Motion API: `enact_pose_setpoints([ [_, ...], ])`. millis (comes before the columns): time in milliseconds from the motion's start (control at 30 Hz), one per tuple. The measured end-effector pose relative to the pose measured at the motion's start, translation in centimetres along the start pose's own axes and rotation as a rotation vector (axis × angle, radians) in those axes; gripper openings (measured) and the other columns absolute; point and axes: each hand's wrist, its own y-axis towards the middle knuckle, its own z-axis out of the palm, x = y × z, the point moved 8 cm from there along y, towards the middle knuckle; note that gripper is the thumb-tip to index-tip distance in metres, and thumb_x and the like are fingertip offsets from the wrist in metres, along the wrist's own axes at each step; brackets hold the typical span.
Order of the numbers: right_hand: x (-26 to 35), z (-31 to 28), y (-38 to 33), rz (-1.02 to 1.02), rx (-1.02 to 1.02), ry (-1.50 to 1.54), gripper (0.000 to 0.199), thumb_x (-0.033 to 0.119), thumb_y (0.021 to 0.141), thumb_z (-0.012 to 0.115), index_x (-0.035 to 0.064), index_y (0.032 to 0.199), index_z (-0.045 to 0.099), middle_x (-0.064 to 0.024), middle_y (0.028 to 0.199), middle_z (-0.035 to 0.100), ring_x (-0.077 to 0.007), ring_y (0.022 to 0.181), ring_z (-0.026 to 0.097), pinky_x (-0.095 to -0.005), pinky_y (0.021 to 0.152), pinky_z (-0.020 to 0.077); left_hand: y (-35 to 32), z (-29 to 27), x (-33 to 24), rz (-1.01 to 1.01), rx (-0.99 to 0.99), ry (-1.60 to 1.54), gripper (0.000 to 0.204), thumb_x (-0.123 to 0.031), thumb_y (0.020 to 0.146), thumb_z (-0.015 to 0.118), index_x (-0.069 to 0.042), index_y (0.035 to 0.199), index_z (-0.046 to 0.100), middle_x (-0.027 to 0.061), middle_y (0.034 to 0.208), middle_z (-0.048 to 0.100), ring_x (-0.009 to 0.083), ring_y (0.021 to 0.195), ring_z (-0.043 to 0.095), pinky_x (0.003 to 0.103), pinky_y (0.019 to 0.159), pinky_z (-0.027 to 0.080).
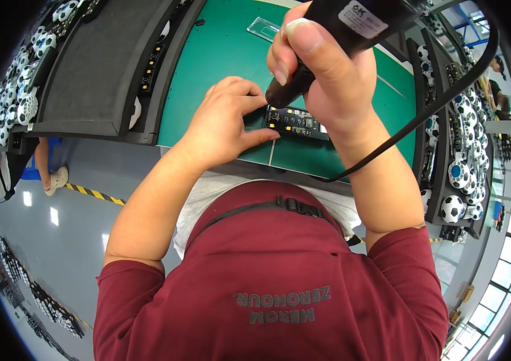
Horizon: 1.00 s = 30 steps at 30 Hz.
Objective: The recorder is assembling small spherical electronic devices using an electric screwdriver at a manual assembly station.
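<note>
A corded black electric screwdriver [330, 24] is gripped in my right hand [342, 78], its body slanting down to the left. The nose of the tool is over the left end of a black circuit board [296, 122] with small yellow-white LEDs. My left hand [222, 123] holds that end of the board between thumb and fingers, against the green work mat [207, 54]. My right wrist and the tool hide part of the board, and the bit's tip cannot be made out.
A clear plastic piece [261, 27] lies at the mat's far side. Black trays with football-patterned round parts [452, 209] stand on the right, more on the far left. A dark panel [90, 66] is left of the mat. The cord [424, 114] crosses my right forearm.
</note>
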Motion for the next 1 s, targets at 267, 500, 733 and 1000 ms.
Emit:
enact_pose_setpoints([
  [267, 7.8, -8.2, 1.0, -0.264, -0.087, -0.201, 0.033, 0.036, 0.101, 0.055, 0.0044, 0.110, 0.063, -0.0052, 0.073, 0.058, -0.0187, 0.065, 0.054, -0.0341, 0.068, 0.0442, -0.2, 0.0, 0.1, -0.047, 0.001, 0.001, 0.043, -0.025, 0.073, 0.086, -0.006, 0.109, 0.074, 0.0040, 0.108, 0.065, 0.0257, 0.109, 0.057, 0.039, 0.102, 0.042],
  [500, 4.9, -13.4, -0.7, -0.300, -0.298, -0.333, 0.021, 0.021, 0.100, 0.060, 0.0032, 0.109, 0.064, -0.0084, 0.071, 0.060, -0.0226, 0.066, 0.058, -0.0356, 0.070, 0.0476, 0.1, 0.0, -0.3, -0.049, 0.009, 0.028, 0.043, -0.025, 0.073, 0.086, -0.005, 0.110, 0.074, 0.0049, 0.108, 0.065, 0.0264, 0.108, 0.057, 0.039, 0.102, 0.042],
  [733, 5.1, -12.6, -1.1, -0.307, -0.245, -0.286, 0.030, 0.031, 0.100, 0.059, 0.0047, 0.113, 0.064, -0.0065, 0.071, 0.059, -0.0200, 0.065, 0.055, -0.0359, 0.071, 0.0452, 0.3, -0.2, -0.5, -0.041, 0.011, 0.003, 0.044, -0.025, 0.074, 0.086, -0.005, 0.111, 0.074, 0.0052, 0.109, 0.065, 0.0266, 0.107, 0.057, 0.038, 0.100, 0.043],
  [1000, 7.4, -4.8, -2.8, -0.290, -0.014, 0.048, 0.055, 0.056, 0.100, 0.051, 0.0072, 0.123, 0.061, -0.0023, 0.074, 0.058, -0.0158, 0.066, 0.054, -0.0348, 0.071, 0.0425, 0.0, -0.5, 1.0, -0.061, -0.056, -0.158, 0.037, -0.018, 0.076, 0.085, -0.006, 0.110, 0.074, 0.0054, 0.107, 0.066, 0.0246, 0.104, 0.057, 0.036, 0.094, 0.046],
])
